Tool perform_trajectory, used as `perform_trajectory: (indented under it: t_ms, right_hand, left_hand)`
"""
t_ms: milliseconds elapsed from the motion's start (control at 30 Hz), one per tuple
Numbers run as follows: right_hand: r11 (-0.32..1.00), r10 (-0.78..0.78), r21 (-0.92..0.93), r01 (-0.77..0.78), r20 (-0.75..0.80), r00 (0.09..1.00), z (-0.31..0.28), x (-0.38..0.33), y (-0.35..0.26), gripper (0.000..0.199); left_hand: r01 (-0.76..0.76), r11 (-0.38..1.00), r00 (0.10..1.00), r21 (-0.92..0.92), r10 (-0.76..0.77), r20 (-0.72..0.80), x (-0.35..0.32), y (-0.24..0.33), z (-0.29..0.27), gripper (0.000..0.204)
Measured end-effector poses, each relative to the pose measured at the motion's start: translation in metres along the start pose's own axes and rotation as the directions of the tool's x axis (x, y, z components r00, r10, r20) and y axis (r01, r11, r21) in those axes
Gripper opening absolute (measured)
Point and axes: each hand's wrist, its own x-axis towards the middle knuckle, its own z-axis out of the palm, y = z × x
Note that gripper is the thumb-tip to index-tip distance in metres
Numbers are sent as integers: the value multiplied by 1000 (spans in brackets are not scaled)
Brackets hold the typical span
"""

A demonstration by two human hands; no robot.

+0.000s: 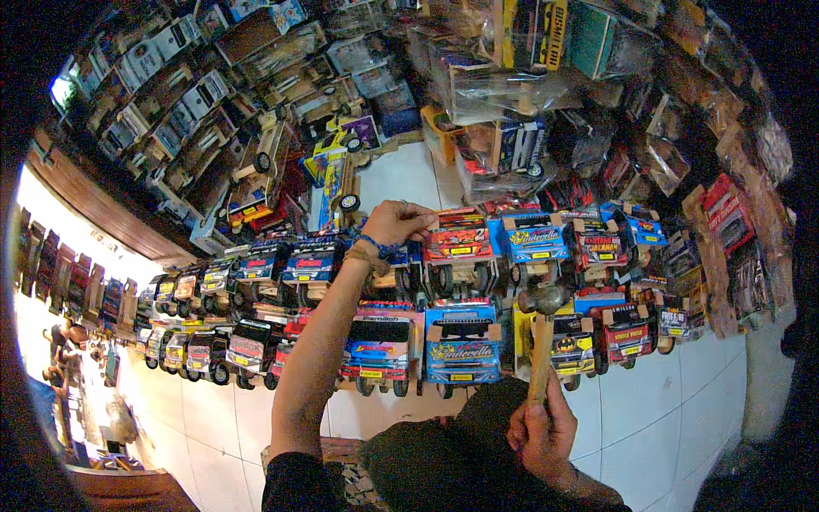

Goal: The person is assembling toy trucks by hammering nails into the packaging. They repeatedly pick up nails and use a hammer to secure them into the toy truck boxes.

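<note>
My left hand (397, 224) reaches across the near row of toy trucks to the far row. Its thumb and fingertips are pinched together at the upper left corner of a red toy truck (459, 246); whatever lies between them is too small to make out. My right hand (543, 431) is wrapped round the wooden handle of a hammer (540, 358). The hammer stands upright, its metal head raised in front of the trucks. Next to the red truck is a light-blue toy truck (535, 242), and a similar blue truck (461, 348) sits in the near row.
Two long rows of painted toy trucks cross the white tiled floor (631, 427). Behind them are stacked wooden truck bodies (179, 119) and plastic-wrapped bundles (503, 94). A yellow toy truck (328, 175) lies beyond my left hand. Wooden posts (721, 264) stand at the right.
</note>
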Motion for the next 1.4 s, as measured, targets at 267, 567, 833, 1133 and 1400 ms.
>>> perform_trajectory:
  t_ms: [267,567,833,1133,1400]
  right_hand:
    - [993,116,-38,-116,5,993,-4,29,-14,54]
    - [872,-23,-481,93,149,989,-28,132,-26,52]
    - [663,-122,-691,290,282,952,-24,168,-18,50]
    - [590,-113,-741,321,317,941,-19,176,-14,51]
    - [531,-225,-740,413,346,911,-11,177,-8,57]
  left_hand:
    - [-50,998,998,33,51,-28,0,-8,-1,27]
    - [-95,985,993,147,103,-53,3,-8,0,27]
    - [-104,989,993,104,110,-53,8,-17,2,29]
    - [-109,991,992,75,114,-56,8,-16,3,28]
    - [-173,976,980,130,183,-74,3,-14,2,28]
